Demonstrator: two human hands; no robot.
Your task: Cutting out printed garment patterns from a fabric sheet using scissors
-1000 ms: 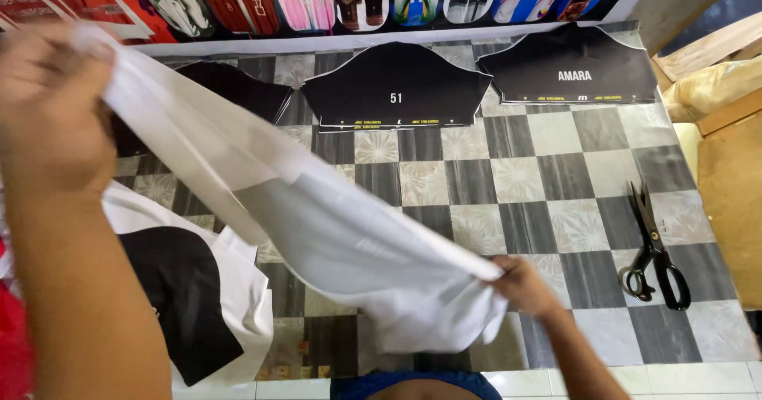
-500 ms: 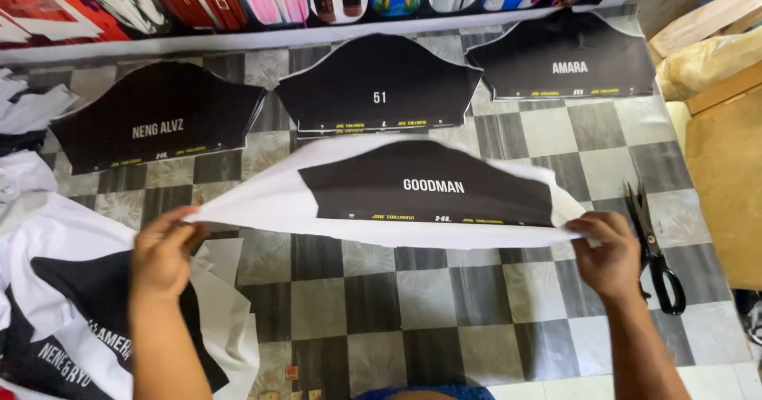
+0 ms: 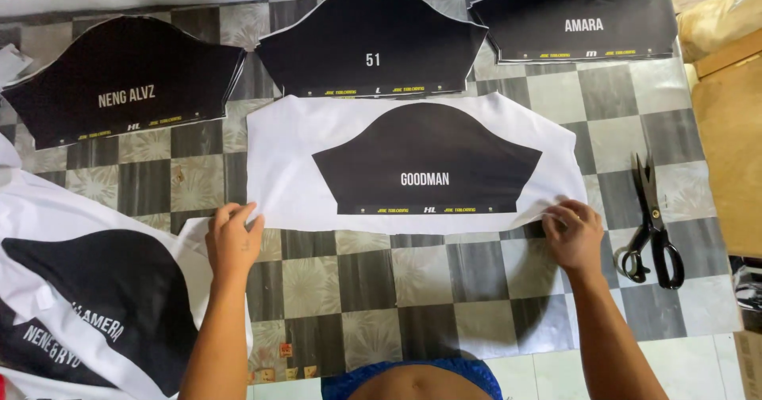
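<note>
**Caller:** Checkered floor tiles (image 3: 373, 281), grey and pale, filled the whole view from above. And down at the hands, what did we have?

**Partner:** Left hand (image 3: 232, 241) lay flat, fingers spread a little, fingertips pressed on the lower left corner of the white fabric sheet (image 3: 286, 170). It clasped nothing, just pinned the edge to the floor.

**Caller:** And the other side?

**Partner:** Right hand (image 3: 573, 237) had its fingers curled on the lower right corner of that same sheet. Whether it pinched the edge or only pressed it, I couldn't tell.

**Caller:** So the sheet itself?

**Partner:** Spread flat on the tiles between both hands, right in the middle of the view, with a black sleeve-shaped print (image 3: 429, 158) at its centre carrying pale lettering.

**Caller:** Moving outward!

**Partner:** Just above it lay three cut black panels: one at the left (image 3: 119, 75), one in the middle (image 3: 373, 39) whose lower edge met the sheet's top edge, one at the right (image 3: 579, 11). Black-handled scissors (image 3: 652, 221) rested on the floor, near the right hand but clear of it.

**Caller:** Anything holding other things?

**Partner:** No box or tray that I could make out. At the lower left sat a loose heap of white printed fabric (image 3: 87, 305) with black shapes on it, beside the left forearm. A tan surface (image 3: 726, 138) ran along the right edge.
</note>
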